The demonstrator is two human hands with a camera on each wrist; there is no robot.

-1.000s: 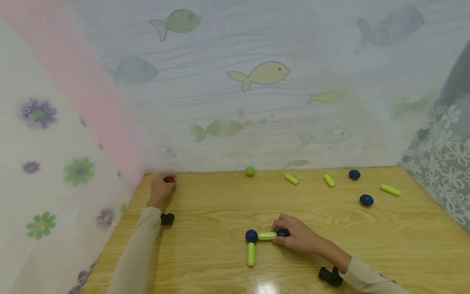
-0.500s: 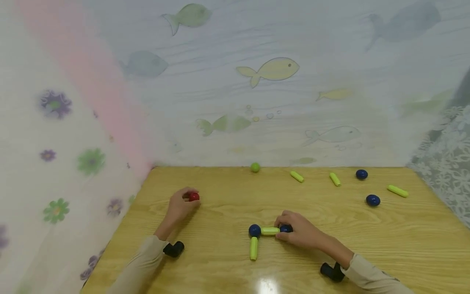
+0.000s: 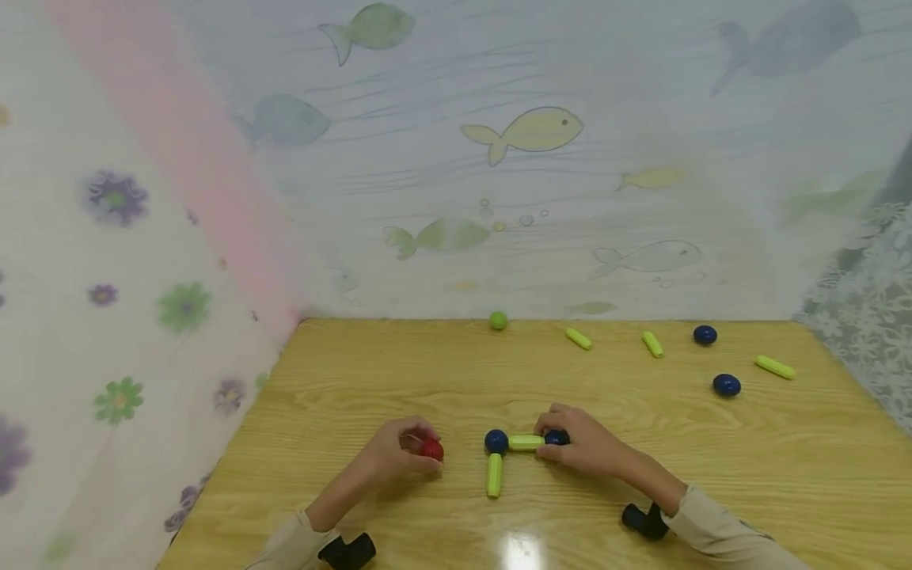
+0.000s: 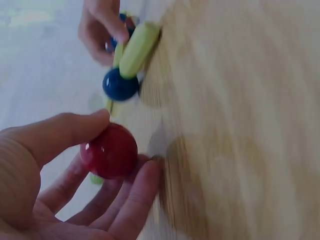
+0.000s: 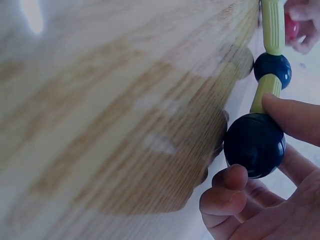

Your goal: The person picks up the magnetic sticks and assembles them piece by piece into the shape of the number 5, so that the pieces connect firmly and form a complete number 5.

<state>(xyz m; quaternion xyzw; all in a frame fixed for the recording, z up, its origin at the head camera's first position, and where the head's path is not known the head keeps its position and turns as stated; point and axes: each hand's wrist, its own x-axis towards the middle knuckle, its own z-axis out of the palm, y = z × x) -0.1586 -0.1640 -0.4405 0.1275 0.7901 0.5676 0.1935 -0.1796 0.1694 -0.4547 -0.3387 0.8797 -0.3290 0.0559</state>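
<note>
Left hand (image 3: 399,457), angled from eight o'clock, pinches the red ball (image 3: 432,450), apart from the corner ball (image 3: 496,442) at three. Right hand (image 3: 590,443), from four, grips the end ball (image 3: 559,438); table edge (image 3: 399,322) at twelve.

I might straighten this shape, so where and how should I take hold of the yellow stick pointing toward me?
Probably take the yellow stick near its free end, the grip across its long sides, coming from the near side. Its other end meets a blue ball, and the left hand and right hand flank it, so the end toward you looks easiest.
</note>
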